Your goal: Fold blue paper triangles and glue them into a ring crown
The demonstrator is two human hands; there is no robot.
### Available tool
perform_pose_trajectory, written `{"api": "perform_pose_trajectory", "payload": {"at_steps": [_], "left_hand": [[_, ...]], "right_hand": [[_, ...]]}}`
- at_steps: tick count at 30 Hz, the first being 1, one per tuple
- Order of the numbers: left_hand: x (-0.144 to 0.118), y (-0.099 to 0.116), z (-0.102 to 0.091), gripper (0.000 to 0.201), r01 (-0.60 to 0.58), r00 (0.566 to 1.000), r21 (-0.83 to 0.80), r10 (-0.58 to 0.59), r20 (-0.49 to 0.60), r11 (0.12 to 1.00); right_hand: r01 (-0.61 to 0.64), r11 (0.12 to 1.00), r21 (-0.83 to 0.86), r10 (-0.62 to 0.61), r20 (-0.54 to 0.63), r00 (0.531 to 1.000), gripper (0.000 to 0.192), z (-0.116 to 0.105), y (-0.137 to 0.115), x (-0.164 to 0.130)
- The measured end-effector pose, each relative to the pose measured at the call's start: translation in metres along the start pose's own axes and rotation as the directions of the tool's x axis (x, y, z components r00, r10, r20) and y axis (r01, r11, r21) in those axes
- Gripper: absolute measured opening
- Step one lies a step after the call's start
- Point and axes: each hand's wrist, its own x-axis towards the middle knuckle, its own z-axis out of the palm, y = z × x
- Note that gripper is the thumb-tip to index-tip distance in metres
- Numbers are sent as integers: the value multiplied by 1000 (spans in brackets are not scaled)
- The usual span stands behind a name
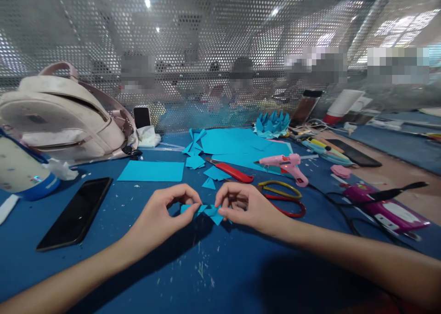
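Between my two hands is a small folded piece of blue paper (213, 214), held just above the table. My left hand (172, 208) pinches its left end between thumb and forefinger. At its right end, the thumb and fingers of my right hand (243, 203) grip it, partly hiding the paper. Beyond the hands lie small blue paper scraps (209, 183) and a red utility knife (234, 171). Scissors (282, 196) with yellow and red handles rest beside my right hand. A flat blue paper rectangle (151, 171) lies past my left hand.
Blue sheets (234, 141) and a spiky folded-paper piece (272, 124) lie at the back. A pink glue gun (287, 164) and purple power strip (386, 208) with cables occupy the right. A phone (77, 213), bag (69, 116) and perforated metal screen (193, 42) are left and behind.
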Motion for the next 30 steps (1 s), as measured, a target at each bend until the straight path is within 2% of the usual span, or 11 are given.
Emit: {"api": "perform_pose_trajectory", "payload": {"at_steps": [5, 13, 16, 20, 23, 25, 27, 30], "left_hand": [[1, 0, 0, 9, 9, 1000, -1, -9, 10, 1000], [-1, 0, 1, 9, 20, 1000, 17, -20, 10, 1000], [-1, 1, 2, 12, 65, 998, 4, -65, 15, 998], [2, 2, 3, 18, 187, 978, -73, -179, 105, 980], [5, -1, 4, 18, 302, 944, -184, -268, 191, 935], [6, -4, 5, 19, 379, 916, -280, -316, 245, 882], [7, -9, 8, 17, 419, 901, -375, -327, 286, 827], [7, -17, 12, 18, 378, 923, -502, -273, 272, 778]], "right_hand": [[2, 1000, 6, -2, -9, 1000, 20, 0, -1, -1], [60, 993, -103, -65, -46, 997, 13, -1, -1, -2], [82, 989, -124, -90, -62, 994, 13, -1, -2, -2], [182, 949, -258, -202, -53, 978, 8, -1, -8, 2], [313, 881, -355, -325, 28, 945, 12, -4, -19, 12], [398, 810, -430, -380, 132, 915, 14, -6, -29, 22], [461, 710, -532, -374, 269, 887, 15, -8, -40, 33], [544, 581, -606, -317, 447, 837, 16, -9, -54, 48]]}}
